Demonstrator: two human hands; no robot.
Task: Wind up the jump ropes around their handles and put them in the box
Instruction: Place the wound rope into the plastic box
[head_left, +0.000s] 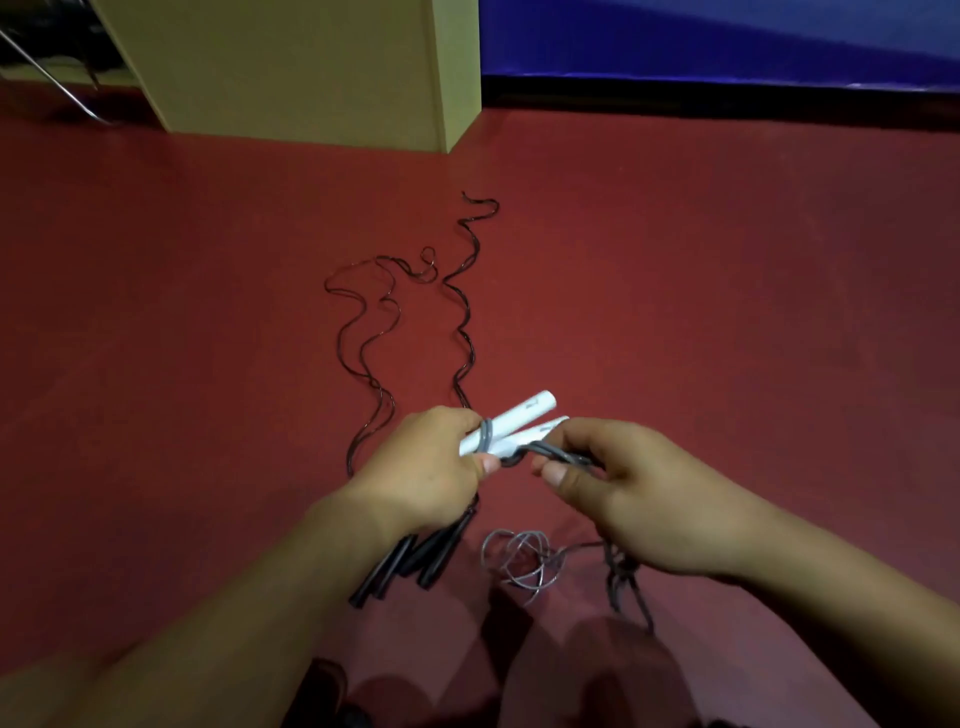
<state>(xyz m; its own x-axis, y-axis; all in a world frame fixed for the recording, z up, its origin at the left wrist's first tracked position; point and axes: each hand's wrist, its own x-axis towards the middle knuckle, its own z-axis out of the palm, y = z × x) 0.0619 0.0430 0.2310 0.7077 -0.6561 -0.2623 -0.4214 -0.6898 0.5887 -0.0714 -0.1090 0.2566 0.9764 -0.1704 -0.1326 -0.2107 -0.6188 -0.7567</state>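
A dark red floor (727, 291) fills most of the view, matte and evenly coloured, dimmer toward the edges. At the top stands a pale yellow-green pillar (311, 67), its corner edge facing the camera. Right of the pillar runs a blue wall panel (727, 36) with a black baseboard (727, 93) beneath it. Left of the pillar, a thin metal leg (52, 78) slants down to the floor in shadow.
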